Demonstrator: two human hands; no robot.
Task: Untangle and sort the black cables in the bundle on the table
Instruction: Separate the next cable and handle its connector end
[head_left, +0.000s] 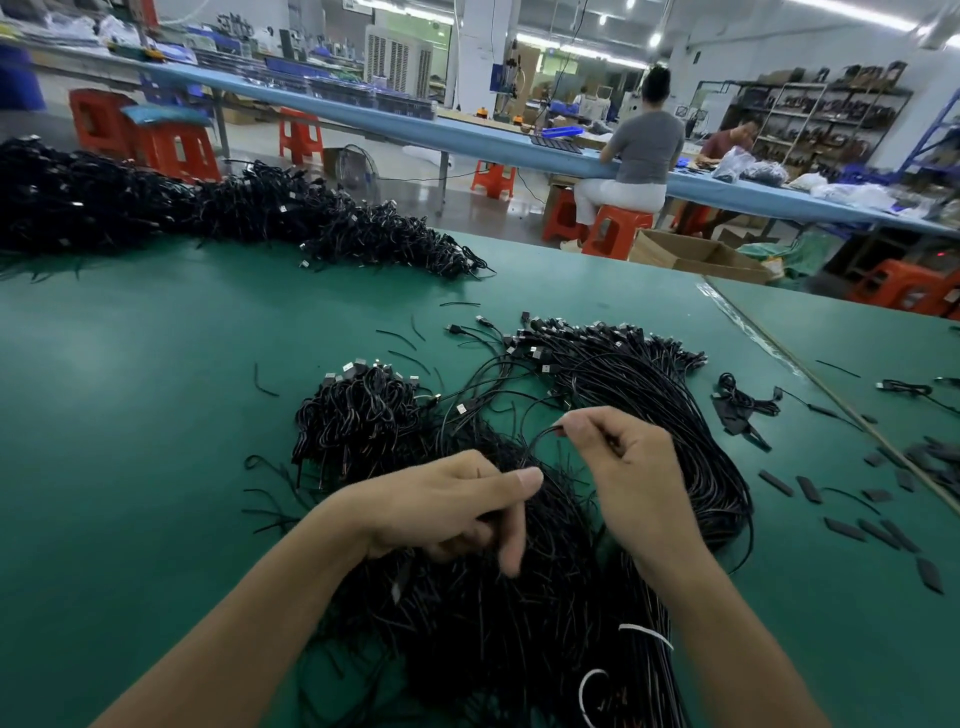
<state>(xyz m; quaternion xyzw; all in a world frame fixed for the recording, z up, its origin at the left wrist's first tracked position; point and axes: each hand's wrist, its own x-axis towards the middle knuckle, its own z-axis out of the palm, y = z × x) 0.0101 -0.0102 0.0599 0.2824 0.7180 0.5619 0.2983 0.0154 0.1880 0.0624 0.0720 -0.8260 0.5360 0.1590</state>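
A tangled bundle of black cables (483, 613) lies on the green table (156, 415) in front of me. My left hand (457, 509) rests on the tangle, its fingers curled around some strands. My right hand (623, 462) pinches the end of a single black cable (540, 436) that loops up out of the bundle. A combed-out sheaf of straight cables (649, 395) with USB plugs at its far end curves along the right side. A smaller coiled clump (358, 410) sits to the left.
A long heap of black cables (218, 208) runs along the table's far left. Short black offcuts and flat black pieces (831, 514) are scattered at the right. White ties (644, 634) lie on the bundle. Two people sit at a blue bench behind, with orange stools.
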